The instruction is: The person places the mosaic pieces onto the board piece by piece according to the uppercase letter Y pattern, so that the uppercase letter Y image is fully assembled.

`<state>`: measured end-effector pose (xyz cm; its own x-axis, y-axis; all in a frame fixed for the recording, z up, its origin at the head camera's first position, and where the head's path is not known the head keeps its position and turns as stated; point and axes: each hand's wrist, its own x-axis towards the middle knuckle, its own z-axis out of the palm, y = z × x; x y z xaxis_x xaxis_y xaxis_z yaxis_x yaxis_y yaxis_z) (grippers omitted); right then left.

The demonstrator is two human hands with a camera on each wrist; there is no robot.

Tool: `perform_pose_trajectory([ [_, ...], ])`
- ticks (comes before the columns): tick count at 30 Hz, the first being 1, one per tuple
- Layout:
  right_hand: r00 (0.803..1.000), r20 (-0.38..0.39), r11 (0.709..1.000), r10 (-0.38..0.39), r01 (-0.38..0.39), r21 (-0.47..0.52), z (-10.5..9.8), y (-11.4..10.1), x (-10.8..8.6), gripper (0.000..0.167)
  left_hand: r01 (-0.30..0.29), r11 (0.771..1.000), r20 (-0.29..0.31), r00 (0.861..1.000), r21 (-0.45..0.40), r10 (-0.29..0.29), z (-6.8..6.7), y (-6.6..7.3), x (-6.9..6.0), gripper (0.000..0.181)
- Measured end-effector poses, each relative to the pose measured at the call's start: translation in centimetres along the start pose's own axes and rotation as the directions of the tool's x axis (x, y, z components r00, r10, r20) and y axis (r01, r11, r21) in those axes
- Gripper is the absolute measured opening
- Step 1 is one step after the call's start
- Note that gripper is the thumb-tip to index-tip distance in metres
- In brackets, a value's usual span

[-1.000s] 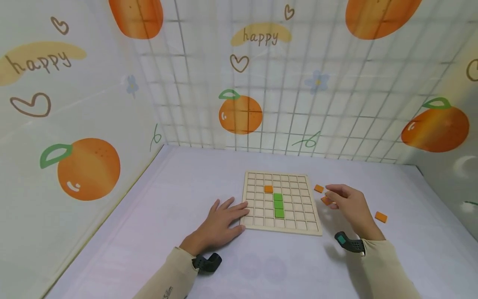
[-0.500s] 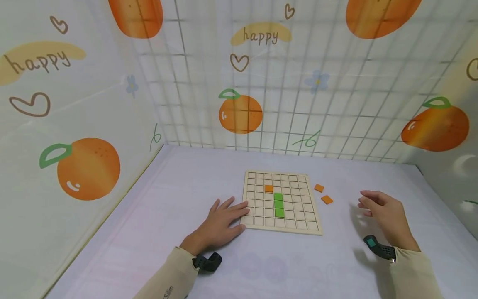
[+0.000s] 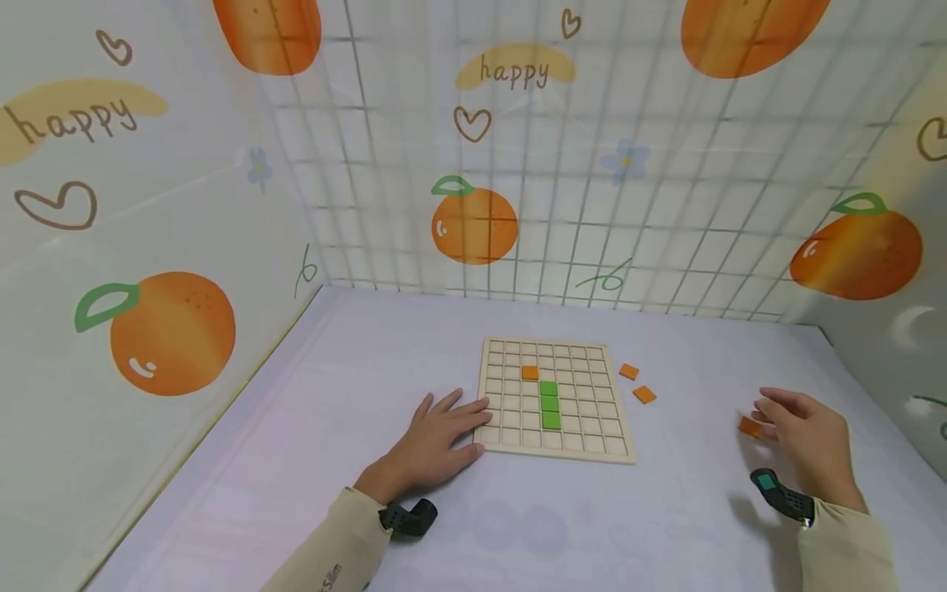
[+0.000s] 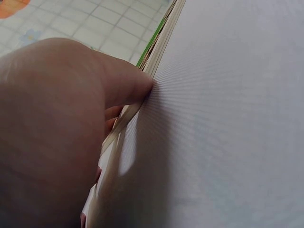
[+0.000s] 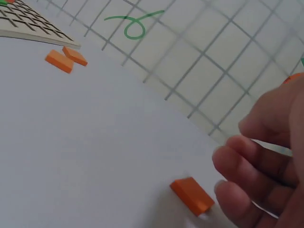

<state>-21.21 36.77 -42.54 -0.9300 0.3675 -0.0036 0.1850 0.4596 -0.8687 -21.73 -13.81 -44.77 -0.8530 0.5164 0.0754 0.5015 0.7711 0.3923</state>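
Note:
A wooden grid board [image 3: 592,409] lies flat on the table, with several green tiles [image 3: 550,404] in one column and a single orange tile [image 3: 529,373] up and left of them. Fingers of my left hand [image 3: 432,440] lie spread on the board's left edge; in the left wrist view the thumb [image 4: 126,85] touches its side. Over at the right, my right hand [image 3: 810,444] hovers beside a loose orange tile [image 3: 750,427]. The right wrist view shows its fingers [image 5: 232,161] loosely bent, holding nothing, apart from that orange tile [image 5: 192,195].
Two more orange tiles, one farther back [image 3: 629,372] and one nearer [image 3: 644,395], lie just off the board's right edge. A white cloth with printed oranges [image 3: 474,226] hangs over a wire grid behind the table. Similar printed walls stand at both sides.
My right hand has moved rightward, away from the two orange tiles near the board, to the lone orange tile at the far right. The left hand has stayed on the board.

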Motion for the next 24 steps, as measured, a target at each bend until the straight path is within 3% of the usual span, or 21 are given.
perform_pose_trajectory([
  [10, 0.997, -0.014, 0.989, 0.076, -0.077, -0.123, 0.0, 1.0, 0.1, 0.059, -0.010, 1.000, -0.002, 1.000, -0.001, 0.010, 0.1, -0.1, 0.1, 0.051],
  [20, 0.986, 0.085, 0.966, 0.142, -0.119, -0.230, -0.7, 1.6, 0.8, 0.059, -0.032, 0.999, -0.020, 0.999, -0.011, 0.032, 0.3, -0.3, 0.1, 0.050],
  [24, 0.987, 0.120, 0.960, 0.111, -0.076, -0.270, -0.6, 1.6, 0.9, 0.056, -0.034, 0.999, -0.020, 0.999, -0.015, 0.034, 0.3, -0.4, 0.1, 0.050],
])
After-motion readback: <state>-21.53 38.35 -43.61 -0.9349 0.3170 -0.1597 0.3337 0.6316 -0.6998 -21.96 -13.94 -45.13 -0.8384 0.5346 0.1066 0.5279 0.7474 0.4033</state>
